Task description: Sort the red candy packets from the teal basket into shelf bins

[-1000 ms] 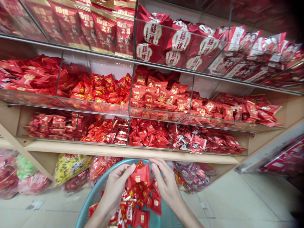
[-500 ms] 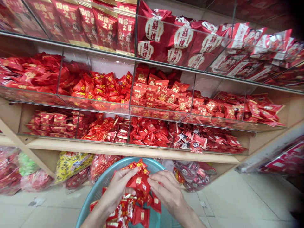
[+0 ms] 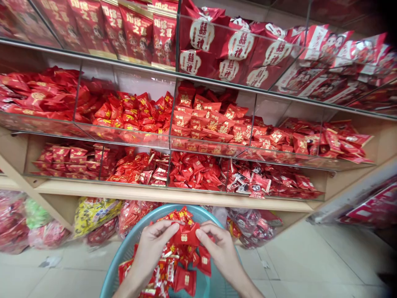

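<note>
Between my two hands I hold one red candy packet [image 3: 185, 234] with a gold emblem on its front. My left hand [image 3: 158, 240] pinches its left end, thumb on top. The right end is pinched by my right hand [image 3: 217, 242]. Both hands are over a teal plastic basket [image 3: 116, 265], whose rim shows around them. Inside the basket lie several red wrapped candies, among them a square red packet [image 3: 185, 280] near the front. My hands and forearms cover part of the basket's contents.
In front stands a wooden shelf [image 3: 173, 194] with clear dividers, full of red packets. Larger red bags [image 3: 235, 45] fill the upper tier. Beneath the shelf rest a yellow bag [image 3: 96, 215] and clear bags of candies [image 3: 251, 227] on the tiled floor [image 3: 313, 256].
My hands have shifted on the packet. They now pinch it at both ends, its emblem facing me, where before it lay tilted between my fingers. The basket has stayed in place.
</note>
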`<state>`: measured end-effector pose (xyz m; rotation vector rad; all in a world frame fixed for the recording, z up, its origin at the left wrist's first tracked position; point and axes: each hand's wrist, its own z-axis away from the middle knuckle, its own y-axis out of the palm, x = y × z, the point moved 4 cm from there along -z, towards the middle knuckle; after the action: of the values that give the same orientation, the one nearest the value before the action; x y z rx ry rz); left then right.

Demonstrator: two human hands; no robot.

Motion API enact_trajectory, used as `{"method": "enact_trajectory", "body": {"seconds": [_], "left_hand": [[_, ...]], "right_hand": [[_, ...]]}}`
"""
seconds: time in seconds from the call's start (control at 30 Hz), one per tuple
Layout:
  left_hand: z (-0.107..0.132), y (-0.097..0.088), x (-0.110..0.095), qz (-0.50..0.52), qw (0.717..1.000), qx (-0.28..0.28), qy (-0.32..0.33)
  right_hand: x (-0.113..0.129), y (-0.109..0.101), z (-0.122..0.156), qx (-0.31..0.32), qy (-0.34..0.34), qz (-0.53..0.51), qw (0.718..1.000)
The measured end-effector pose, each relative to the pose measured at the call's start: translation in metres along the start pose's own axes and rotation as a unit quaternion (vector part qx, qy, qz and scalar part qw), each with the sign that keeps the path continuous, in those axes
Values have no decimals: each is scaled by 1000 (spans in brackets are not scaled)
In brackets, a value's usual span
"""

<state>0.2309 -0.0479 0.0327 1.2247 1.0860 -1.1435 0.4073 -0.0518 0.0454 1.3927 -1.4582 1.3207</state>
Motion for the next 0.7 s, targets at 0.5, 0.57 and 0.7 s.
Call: {"method": "enact_trajectory", "body": {"seconds": [0.5, 0.57, 0.7], "left_hand": [[3, 5, 3, 39, 998, -48, -8], [4, 8, 4, 63, 996, -59, -20], [5, 10, 6, 96, 991, -77, -46]], "right_hand": [[-9, 4, -4, -81, 89, -145, 982], [-13, 5, -4, -87, 107, -168, 976], [-18, 6, -5, -68, 141, -203, 967]]}}
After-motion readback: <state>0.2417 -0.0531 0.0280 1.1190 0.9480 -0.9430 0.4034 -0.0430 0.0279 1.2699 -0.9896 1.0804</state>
